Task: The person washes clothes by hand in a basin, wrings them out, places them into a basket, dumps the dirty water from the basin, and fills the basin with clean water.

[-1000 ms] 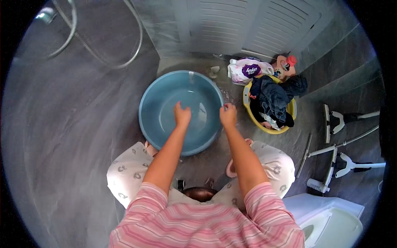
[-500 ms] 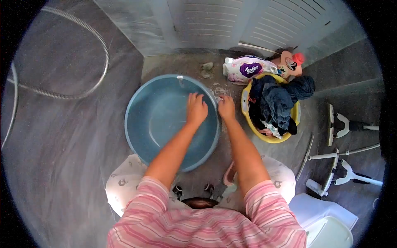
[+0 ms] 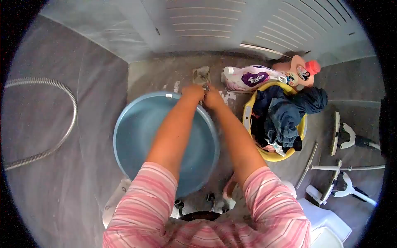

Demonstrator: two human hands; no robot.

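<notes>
Both hands are together just past the far right rim of a large blue basin [image 3: 136,136]. My left hand [image 3: 193,92] has its fingers curled, and my right hand [image 3: 212,97] is closed beside it. Between the fingertips there is something small and dark that I cannot make out. Just beyond the hands, a square drain spot [image 3: 201,75] shows on the floor. The basin's inside looks bare where it shows; my left forearm crosses over it.
At the right stands a yellow basket [image 3: 247,120] heaped with dark clothes [image 3: 285,115]. Behind it lie a white and purple bottle [image 3: 254,78] and a pink red-capped bottle [image 3: 295,71]. Squeegees [image 3: 336,133] rest at the far right; a metal hose [image 3: 73,109] hangs at the left.
Both hands have moved forward from the basin to beyond its far rim and come together. The view has shifted, so the basin sits lower and farther left.
</notes>
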